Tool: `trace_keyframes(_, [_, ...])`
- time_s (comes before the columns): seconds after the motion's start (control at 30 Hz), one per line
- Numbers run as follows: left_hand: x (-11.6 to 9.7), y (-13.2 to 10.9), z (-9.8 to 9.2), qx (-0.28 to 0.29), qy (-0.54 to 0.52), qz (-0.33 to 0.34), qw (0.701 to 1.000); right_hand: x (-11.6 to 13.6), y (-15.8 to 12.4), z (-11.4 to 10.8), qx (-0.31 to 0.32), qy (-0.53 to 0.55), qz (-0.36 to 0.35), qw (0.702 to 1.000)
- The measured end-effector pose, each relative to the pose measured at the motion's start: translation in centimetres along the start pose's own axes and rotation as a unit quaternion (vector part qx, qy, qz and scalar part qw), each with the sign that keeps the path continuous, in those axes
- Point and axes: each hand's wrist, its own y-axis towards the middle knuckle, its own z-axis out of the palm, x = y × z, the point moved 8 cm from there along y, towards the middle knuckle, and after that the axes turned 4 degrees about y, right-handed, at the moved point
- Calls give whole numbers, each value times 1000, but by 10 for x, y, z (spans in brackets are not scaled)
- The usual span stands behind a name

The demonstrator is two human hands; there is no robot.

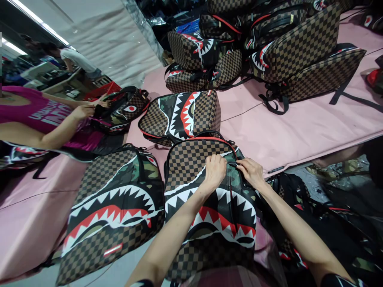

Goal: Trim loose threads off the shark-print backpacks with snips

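Note:
A backpack (185,159) with a brown-and-black check, camouflage and a shark-mouth print lies right in front of me. Both my hands are over its upper part. My left hand (216,169) is closed, fingertips pressed together near the camouflage panel; what it grips is hidden. My right hand (250,171) pinches a small black strip (232,163) that reaches toward the left hand; its exact kind is unclear. Below the hands, thin dark cords (231,195) hang down across the shark teeth. Red piping runs along the bag's top edge.
A matching backpack (116,203) lies to the left, another (182,115) just beyond. More bags (299,52) are piled at the back of the pink table (257,139). On the left a person in a magenta top (44,111) handles a bag (125,107). Dark bags (299,195) sit lower right.

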Motion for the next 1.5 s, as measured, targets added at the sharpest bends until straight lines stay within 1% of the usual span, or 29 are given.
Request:
trace_keyframes(0.17, [0,0,1,1,-3,-1,1000,0,1,0,10,-7,-26,1000])
trace_keyframes(0.3, [0,0,1,-1,-3,0,1000,-2,1,2,14,-7,-25,1000])
trace_keyframes(0.47, [1,-1,1,0,-2,-1,1000,2,3,7,19,-13,-38,999])
trace_keyframes(0.63, [1,0,2,0,-8,-3,1000,1,3,3,7,-11,-33,999])
trace_keyframes(0.73, [1,0,2,0,-10,-8,1000,1,3,3,6,-13,-42,999])
trace_keyframes(0.87, [1,0,3,6,-11,-9,1000,3,4,5,6,-25,-58,998])
trace_keyframes(1.07, [2,0,3,17,-17,-15,1000,3,6,9,17,-21,-50,998])
trace_keyframes(1.13, [1,-1,4,20,-24,-18,999,2,6,12,29,-10,-34,999])
trace_keyframes(1.2, [0,0,6,23,-27,-22,999,-2,5,15,36,32,2,999])
trace_keyframes(1.27, [0,2,7,27,-30,-26,999,-10,5,16,23,108,62,992])
trace_keyframes(1.33, [5,4,3,33,-54,-44,997,-19,5,14,-7,173,119,978])
trace_keyframes(1.4, [18,-1,-7,54,-121,-87,987,-30,5,4,-51,201,161,965])
trace_keyframes(1.43, [24,-8,-13,75,-165,-104,978,-36,4,-5,-75,205,179,959])
trace_keyframes(1.5, [26,-36,-30,115,-230,-107,960,-48,-8,-26,-121,214,224,943])
